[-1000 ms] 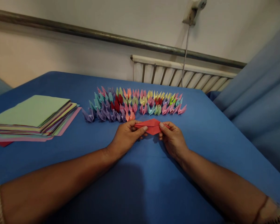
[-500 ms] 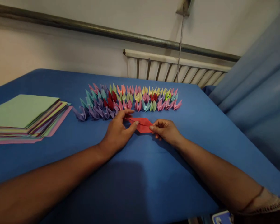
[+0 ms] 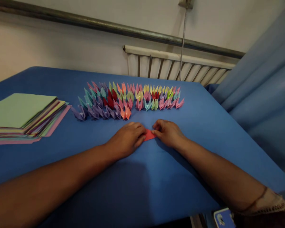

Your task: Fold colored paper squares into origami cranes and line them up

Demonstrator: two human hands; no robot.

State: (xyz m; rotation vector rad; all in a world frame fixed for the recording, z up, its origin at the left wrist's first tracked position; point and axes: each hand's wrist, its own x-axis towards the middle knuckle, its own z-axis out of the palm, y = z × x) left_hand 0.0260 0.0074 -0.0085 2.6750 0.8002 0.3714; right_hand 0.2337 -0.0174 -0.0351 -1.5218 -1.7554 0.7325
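Observation:
A small folded piece of red origami paper (image 3: pixel 149 135) lies between my hands near the middle of the blue table. My left hand (image 3: pixel 129 137) covers its left part, fingers bent and pressed together on it. At its right end, my right hand (image 3: pixel 167 132) pinches the paper between thumb and curled fingers. Much of the paper is hidden under the left hand. Just beyond my hands stand rows of folded paper cranes (image 3: pixel 146 95) in purple, teal, red, pink, yellow and green. An orange crane (image 3: pixel 125 112) is the one closest to my left hand.
A stack of coloured paper sheets (image 3: pixel 23 110), pale green on top, lies on the left of the blue table (image 3: pixel 90 186). Behind the table are a radiator (image 3: pixel 166 65) and a metal pipe (image 3: pixel 97 26) along the wall. A blue curtain (image 3: pixel 263 91) hangs at the right.
My left hand has moved down and right, closing over the red paper, which now shows less. The orange crane it hid has come into sight. The right hand keeps its pinch.

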